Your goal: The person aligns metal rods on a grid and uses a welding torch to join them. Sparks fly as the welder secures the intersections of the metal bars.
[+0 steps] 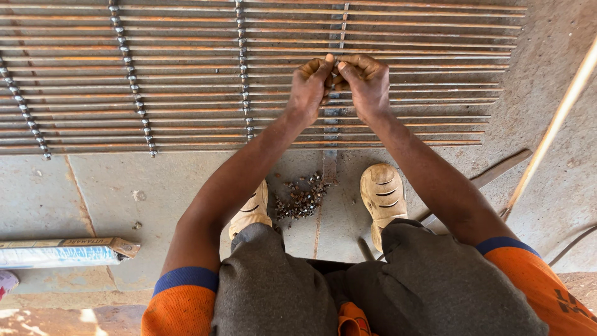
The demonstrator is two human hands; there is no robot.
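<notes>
A grille of many thin rusty metal rods (186,81) lies flat on the concrete floor in front of me. My left hand (309,87) and my right hand (367,84) meet over it, fingertips pinched together on a small metal piece at a flat crossbar (331,127) running under the rods. What sits between the fingers is too small to make out. A pile of small dark metal nuts (303,200) rests on the floor between my two tan shoes.
Three other crossbars (132,81) on the grille carry rows of small nuts. A long narrow cardboard box (62,252) lies at the left. A thin rod (553,124) and a flat bar (497,171) lean at the right.
</notes>
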